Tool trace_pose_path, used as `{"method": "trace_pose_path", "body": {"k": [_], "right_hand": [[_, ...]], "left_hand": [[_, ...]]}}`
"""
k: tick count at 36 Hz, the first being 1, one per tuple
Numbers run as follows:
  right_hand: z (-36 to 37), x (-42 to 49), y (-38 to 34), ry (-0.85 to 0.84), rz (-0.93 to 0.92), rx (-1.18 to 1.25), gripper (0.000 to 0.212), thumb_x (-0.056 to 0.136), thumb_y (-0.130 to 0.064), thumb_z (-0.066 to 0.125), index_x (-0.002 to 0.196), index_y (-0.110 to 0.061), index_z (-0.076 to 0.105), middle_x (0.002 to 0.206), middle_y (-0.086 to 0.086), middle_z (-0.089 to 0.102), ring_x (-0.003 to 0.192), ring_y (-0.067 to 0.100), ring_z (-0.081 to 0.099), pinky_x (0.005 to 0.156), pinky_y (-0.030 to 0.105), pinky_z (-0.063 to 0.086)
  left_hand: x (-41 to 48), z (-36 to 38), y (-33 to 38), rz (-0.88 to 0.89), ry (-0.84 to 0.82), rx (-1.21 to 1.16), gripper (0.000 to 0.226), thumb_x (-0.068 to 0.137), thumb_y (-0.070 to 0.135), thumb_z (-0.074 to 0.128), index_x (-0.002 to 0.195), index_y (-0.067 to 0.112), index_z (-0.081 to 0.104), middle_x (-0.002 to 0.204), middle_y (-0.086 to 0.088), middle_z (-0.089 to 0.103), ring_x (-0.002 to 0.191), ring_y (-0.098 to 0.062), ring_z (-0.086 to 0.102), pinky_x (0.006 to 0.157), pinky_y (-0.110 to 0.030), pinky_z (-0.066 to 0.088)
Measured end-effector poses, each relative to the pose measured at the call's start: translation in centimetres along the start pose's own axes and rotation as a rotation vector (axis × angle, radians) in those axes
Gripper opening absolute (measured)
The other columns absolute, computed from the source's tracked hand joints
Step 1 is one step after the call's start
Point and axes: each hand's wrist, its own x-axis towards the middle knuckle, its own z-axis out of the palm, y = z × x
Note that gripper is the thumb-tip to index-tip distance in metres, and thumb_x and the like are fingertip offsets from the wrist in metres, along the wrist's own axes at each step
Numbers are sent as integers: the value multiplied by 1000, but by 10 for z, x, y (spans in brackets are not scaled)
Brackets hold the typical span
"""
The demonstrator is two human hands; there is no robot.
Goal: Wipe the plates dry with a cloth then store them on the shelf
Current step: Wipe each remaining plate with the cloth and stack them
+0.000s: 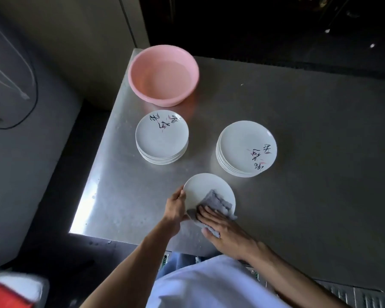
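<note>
A white plate (pixel 201 185) is held just above the near edge of the steel table (pixel 309 152). My left hand (pixel 176 207) grips its left rim. My right hand (pixel 222 230) lies flat on a grey cloth (pixel 216 200), pressing it onto the plate's face. Two stacks of white plates with black and pink brush lettering stand further back: one on the left (pixel 162 136), one on the right (pixel 246 148).
A pink plastic basin (pixel 163 74) holding water sits at the table's far left corner. Left of the table is a dark floor gap and a grey appliance with a black cable (pixel 29 107). No shelf is in view.
</note>
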Motion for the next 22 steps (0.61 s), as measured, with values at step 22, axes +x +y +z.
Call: {"method": "trace_pose_path", "body": {"k": [22], "right_hand": [[-4, 10, 7, 53, 67, 219, 61, 102, -62, 25, 146, -29, 50, 155, -18, 38, 146, -5, 24, 122, 27, 24]], "left_hand": [[-9, -6, 0, -13, -24, -35, 34, 114, 33, 34, 134, 38, 61, 120, -1, 70, 105, -28, 69, 64, -35, 60]]}}
